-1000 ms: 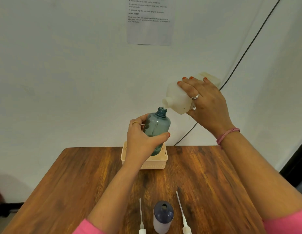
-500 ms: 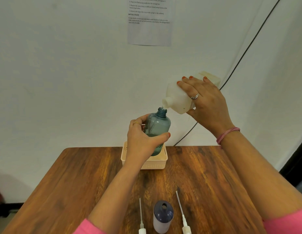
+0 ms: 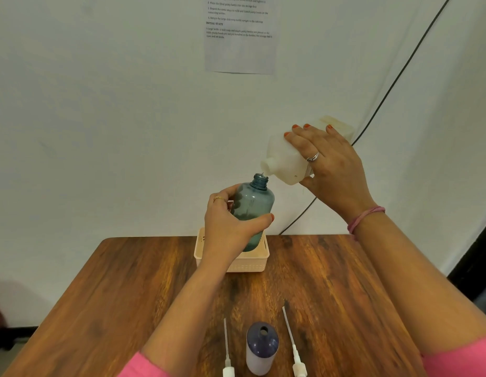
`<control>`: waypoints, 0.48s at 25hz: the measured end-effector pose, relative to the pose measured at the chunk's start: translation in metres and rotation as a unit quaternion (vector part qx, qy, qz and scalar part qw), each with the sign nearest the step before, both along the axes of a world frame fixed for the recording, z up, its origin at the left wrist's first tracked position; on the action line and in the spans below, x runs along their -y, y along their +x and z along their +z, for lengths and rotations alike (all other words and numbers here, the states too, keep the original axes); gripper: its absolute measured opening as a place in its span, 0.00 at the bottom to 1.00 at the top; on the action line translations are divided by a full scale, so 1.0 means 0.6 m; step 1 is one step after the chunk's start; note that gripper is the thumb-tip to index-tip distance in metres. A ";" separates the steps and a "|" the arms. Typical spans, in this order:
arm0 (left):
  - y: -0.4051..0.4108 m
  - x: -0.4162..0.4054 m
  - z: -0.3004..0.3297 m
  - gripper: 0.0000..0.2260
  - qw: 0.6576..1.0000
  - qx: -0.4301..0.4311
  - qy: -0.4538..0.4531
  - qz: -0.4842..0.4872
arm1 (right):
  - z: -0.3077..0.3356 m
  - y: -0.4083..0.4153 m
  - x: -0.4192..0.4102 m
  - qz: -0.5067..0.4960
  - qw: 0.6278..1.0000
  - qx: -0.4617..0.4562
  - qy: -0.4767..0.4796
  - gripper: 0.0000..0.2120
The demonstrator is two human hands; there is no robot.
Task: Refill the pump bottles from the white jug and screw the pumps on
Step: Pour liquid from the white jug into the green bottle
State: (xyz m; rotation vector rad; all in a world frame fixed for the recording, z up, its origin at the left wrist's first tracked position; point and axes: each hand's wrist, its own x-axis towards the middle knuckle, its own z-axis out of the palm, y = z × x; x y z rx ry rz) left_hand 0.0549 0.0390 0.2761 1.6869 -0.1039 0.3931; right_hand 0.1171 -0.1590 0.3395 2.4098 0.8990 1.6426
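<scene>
My left hand [image 3: 231, 224] grips a translucent blue-green bottle [image 3: 254, 205] with no pump on it, held upright in the air above the basket. My right hand [image 3: 331, 167] holds the white jug [image 3: 288, 161] tipped to the left, its spout just above the bottle's open neck. A thin trickle shows at the neck. A second bottle [image 3: 261, 348], purple-topped and open, stands at the table's near edge. A white pump with a dip tube lies on each side of it: left pump [image 3: 227, 349], right pump [image 3: 293, 344].
A pale peach basket [image 3: 236, 263] sits at the far middle of the wooden table [image 3: 331, 281], behind the held bottle. A black cable [image 3: 394, 83] runs down the white wall. A printed sheet [image 3: 240, 34] hangs on the wall.
The jug's spout has come down slightly closer to the bottle's neck and a trickle shows there. Both hands keep their grips.
</scene>
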 end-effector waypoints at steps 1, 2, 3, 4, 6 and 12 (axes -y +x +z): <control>0.000 0.000 0.000 0.33 1.000 -0.001 0.000 0.000 | 0.000 0.000 0.000 -0.001 1.000 0.001 -0.001 0.33; 0.000 0.001 -0.001 0.33 1.000 -0.002 0.000 0.000 | -0.001 0.000 0.000 -0.001 1.000 0.001 -0.001 0.33; 0.000 0.001 -0.001 0.33 1.000 -0.003 -0.001 0.000 | 0.000 0.000 0.000 0.000 1.000 0.001 -0.001 0.33; 0.001 0.001 -0.001 0.33 1.000 -0.005 -0.003 0.000 | 0.000 0.000 0.000 0.001 1.000 0.000 -0.001 0.33; 0.001 0.000 -0.002 0.33 1.000 -0.005 -0.001 0.002 | 0.000 -0.001 -0.001 0.005 1.000 -0.002 0.000 0.32; 0.000 0.001 -0.001 0.34 1.000 -0.003 0.006 0.006 | 0.001 -0.002 -0.004 0.006 1.000 0.001 0.001 0.31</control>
